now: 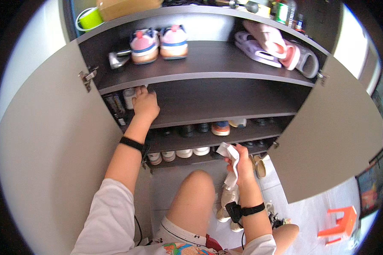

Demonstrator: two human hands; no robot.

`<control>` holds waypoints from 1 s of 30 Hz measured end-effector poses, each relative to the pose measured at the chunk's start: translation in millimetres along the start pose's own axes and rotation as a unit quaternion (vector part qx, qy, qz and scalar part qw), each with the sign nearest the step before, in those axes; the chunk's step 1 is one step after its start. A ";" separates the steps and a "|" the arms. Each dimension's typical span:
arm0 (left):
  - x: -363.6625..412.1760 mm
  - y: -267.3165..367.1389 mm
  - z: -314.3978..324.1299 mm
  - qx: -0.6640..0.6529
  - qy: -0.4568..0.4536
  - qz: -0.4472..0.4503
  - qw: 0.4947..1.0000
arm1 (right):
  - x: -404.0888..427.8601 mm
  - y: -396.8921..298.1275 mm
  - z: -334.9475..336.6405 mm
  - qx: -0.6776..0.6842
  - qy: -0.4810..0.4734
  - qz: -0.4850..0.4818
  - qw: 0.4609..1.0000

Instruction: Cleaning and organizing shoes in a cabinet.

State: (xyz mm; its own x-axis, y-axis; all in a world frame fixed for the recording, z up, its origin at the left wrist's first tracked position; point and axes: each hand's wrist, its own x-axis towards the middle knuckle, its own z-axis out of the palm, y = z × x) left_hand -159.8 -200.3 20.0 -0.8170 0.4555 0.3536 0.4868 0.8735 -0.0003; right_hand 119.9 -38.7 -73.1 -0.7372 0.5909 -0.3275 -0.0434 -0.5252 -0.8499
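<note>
My left hand (146, 104) reaches into the left end of the second shelf (210, 98) of a dark wood shoe cabinet. Its fingers are beside a pale jar or can (129, 98), and a small white bit shows past the fingertips. Whether the hand grips anything there is hidden. Left of the jar stand dark printed boxes (115, 105). In front of the lower shelves, my right hand (242, 162) holds a folded white wipe or tissue (231, 156), which hangs down from the fingers.
Pink-and-white sneakers (159, 44) and several slides (268, 47) fill parts of the top shelf. Open doors flank me, left (57, 143) and right (332, 134). Lower shelves hold shoes (184, 153). Pale shoes (228, 199) lie on the tiled floor, and an orange stool (341, 224) stands right.
</note>
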 end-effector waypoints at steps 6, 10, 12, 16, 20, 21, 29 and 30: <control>-81.8 104.3 -28.1 -0.184 0.011 0.261 0.948 | -73.2 -18.5 -92.0 0.031 0.130 -0.066 0.989; -129.4 173.9 -50.1 -0.353 -0.009 0.397 0.847 | -137.6 -35.8 -125.9 0.015 0.222 -0.109 0.969; -155.5 206.9 -58.4 -0.448 -0.014 0.445 0.775 | -161.4 -38.0 -158.6 0.012 0.244 -0.127 0.961; -207.7 255.8 -73.8 -0.615 -0.020 0.440 0.654 | -211.2 -56.6 -182.1 0.008 0.281 -0.099 0.955; -236.1 308.7 -33.4 -0.670 -0.041 0.438 0.597 | -226.0 -56.9 -223.1 0.024 0.321 -0.116 0.940; -237.1 318.8 -22.8 -0.663 -0.032 0.450 0.598 | -223.3 -52.9 -237.6 0.043 0.316 -0.127 0.939; -226.7 378.7 42.3 -0.578 -0.120 0.511 0.625 | -162.3 3.0 -282.3 0.027 0.310 -0.100 0.945; -218.3 386.5 47.9 -0.564 -0.111 0.544 0.611 | -156.8 9.9 -281.4 -0.095 0.310 -0.113 0.939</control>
State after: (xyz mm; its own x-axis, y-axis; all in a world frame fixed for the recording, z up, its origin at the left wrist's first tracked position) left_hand 191.9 46.1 -102.1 0.2200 0.7816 0.5837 0.5795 -0.5860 0.5663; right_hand 424.9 35.8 -146.3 -0.1859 0.9484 -0.2568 0.0136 -0.2588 -0.9658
